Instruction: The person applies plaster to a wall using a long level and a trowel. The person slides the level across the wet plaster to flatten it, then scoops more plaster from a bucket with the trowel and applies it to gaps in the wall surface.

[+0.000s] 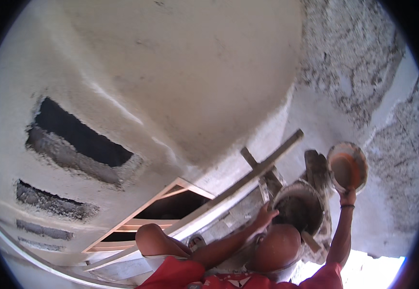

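The fingers of the right hand (347,196) close on the near rim of a round bowl (350,157), orange on its inner wall with greyish matter inside; the arm is extended, and the edge grip seems chosen to leave the mouth unobstructed. The fingers of the left hand (266,216) lie at the left rim of a bucket (309,193); whether they grip or merely rest there cannot be told, though the contact probably steadies it. The bucket, dark inside, sits between the arms, beside the right knee (281,245), a position apparently suited to reach from either side. Its support is largely hidden, so no edge can be named. Just beyond its far rim stand weathered timbers (314,166); to the left, a long beam (238,176) slants past a wooden frame (142,221). Farther out, a pale wall (171,72) shows rectangular openings (82,135) and, at upper right, a rough patch (354,53).
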Demonstrator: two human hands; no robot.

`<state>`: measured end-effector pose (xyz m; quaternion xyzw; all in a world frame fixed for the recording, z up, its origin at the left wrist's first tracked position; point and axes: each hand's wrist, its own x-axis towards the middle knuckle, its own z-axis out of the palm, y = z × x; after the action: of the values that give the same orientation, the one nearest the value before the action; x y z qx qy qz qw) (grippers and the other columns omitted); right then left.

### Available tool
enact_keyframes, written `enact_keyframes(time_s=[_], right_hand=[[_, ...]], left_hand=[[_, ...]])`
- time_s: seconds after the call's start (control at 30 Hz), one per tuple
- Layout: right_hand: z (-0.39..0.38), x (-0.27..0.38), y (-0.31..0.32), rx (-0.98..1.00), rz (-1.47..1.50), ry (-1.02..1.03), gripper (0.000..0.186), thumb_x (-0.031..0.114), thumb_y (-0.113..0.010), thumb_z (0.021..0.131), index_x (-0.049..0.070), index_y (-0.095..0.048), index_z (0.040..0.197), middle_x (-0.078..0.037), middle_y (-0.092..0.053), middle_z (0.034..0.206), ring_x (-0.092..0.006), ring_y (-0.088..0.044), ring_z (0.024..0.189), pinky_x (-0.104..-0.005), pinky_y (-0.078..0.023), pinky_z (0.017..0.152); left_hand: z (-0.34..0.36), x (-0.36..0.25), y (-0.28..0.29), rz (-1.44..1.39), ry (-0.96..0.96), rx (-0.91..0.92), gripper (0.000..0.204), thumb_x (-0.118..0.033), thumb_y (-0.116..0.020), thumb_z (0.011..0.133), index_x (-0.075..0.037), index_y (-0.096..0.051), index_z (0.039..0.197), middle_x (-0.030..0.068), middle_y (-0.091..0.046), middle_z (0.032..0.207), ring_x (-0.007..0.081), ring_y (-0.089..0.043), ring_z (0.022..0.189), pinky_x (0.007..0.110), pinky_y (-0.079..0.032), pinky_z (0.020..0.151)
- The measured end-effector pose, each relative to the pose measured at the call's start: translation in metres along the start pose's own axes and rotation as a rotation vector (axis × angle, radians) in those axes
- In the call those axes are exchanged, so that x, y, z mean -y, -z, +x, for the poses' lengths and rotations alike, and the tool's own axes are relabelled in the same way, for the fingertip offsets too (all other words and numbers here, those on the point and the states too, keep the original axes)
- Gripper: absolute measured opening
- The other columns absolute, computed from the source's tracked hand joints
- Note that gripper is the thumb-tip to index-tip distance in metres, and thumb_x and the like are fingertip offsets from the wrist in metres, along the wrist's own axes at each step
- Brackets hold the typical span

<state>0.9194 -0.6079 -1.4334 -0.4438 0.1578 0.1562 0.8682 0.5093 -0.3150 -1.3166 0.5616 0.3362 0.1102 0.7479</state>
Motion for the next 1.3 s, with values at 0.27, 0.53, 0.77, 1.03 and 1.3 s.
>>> enact_keyframes(time_s=[0.27,0.53,0.77,1.03,1.3], right_hand=[[-0.143,0.024,-0.025,0.084,-0.375,0.1,0.014,0.004,-0.054,0.086,-0.001,-0.059,0.098,-0.009,-0.061,0.095,-0.0214,-0.06,0.091,-0.0398,-0.052,0.083],[-0.294,0.089,-0.057,-0.014,-1.744,0.677,0.015,0.007,-0.065,0.082,0.0,-0.064,0.096,-0.014,-0.065,0.089,-0.028,-0.065,0.084,-0.0373,-0.051,0.074],[-0.336,0.073,-0.061,-0.092,-1.649,0.657,0.021,0.011,-0.067,0.08,0.0,-0.064,0.097,-0.021,-0.063,0.094,-0.0378,-0.063,0.088,-0.0405,-0.05,0.076],[-0.358,0.06,-0.068,-0.016,-1.277,0.419,0.02,0.002,-0.062,0.082,-0.002,-0.062,0.102,-0.018,-0.055,0.106,-0.0278,-0.059,0.093,-0.0365,-0.05,0.073],[-0.36,0.05,-0.088,0.022,-1.013,0.395,0.016,0.002,-0.058,0.086,-0.004,-0.06,0.101,-0.015,-0.053,0.107,-0.0193,-0.054,0.089,-0.0295,-0.047,0.069]], left_hand=[[0.014,0.044,0.026,-0.121,0.132,-0.054,0.064,-0.012,-0.066,0.077,0.005,-0.043,0.134,0.018,-0.058,0.121,0.0251,-0.055,0.109,0.034,-0.041,0.096],[0.006,0.032,0.004,-0.134,0.11,-0.06,0.064,-0.01,-0.065,0.078,0.006,-0.039,0.135,0.0189,-0.051,0.127,0.0263,-0.049,0.117,0.035,-0.037,0.101],[0.007,0.024,0.013,-0.157,-0.017,-0.081,0.052,-0.004,-0.062,0.077,0.001,-0.047,0.127,0.0126,-0.055,0.117,0.0213,-0.053,0.107,0.033,-0.042,0.093],[0.008,0.019,0.017,-0.252,0.109,-0.017,0.04,-0.006,-0.06,0.077,-0.003,-0.052,0.115,0.0064,-0.055,0.101,0.0168,-0.051,0.093,0.033,-0.043,0.084],[0.009,0.023,0.021,-0.215,0.064,0.035,0.042,-0.008,-0.06,0.076,-0.003,-0.051,0.118,0.0055,-0.053,0.099,0.0164,-0.05,0.091,0.032,-0.043,0.083]])
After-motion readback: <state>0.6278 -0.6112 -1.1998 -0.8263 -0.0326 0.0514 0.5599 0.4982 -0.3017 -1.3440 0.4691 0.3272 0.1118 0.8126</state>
